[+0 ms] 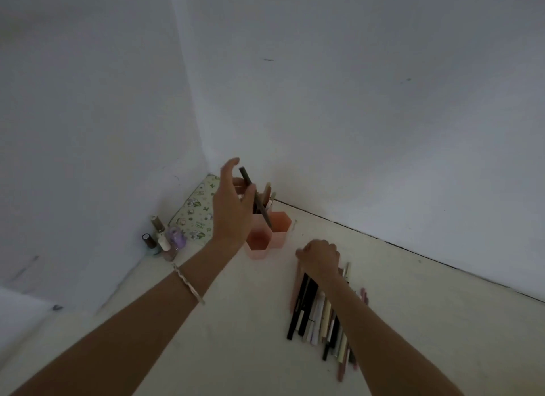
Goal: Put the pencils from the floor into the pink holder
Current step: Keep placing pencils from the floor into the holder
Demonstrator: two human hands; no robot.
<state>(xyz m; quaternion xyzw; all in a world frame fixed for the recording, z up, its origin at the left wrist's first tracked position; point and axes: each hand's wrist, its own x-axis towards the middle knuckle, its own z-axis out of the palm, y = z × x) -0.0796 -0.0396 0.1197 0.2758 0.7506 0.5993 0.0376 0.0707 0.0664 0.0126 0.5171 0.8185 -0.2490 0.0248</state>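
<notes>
The pink holder (278,233), made of hexagonal cups, stands on the floor near the room corner. Several pencils stick up from its back cup. My left hand (233,209) is raised just left of the holder and grips a dark pencil (255,196), slanted, with its lower end over the cups. A pile of several pencils (317,313) in black, cream and pink lies on the floor to the right. My right hand (320,257) rests on the far end of that pile, fingers curled down; what it grips is hidden.
Small nail polish bottles (163,239) stand by the left wall. A floral-patterned pouch (196,212) lies in the corner behind them. White walls close off the left and far sides. Pale floor (236,336) stretches toward me.
</notes>
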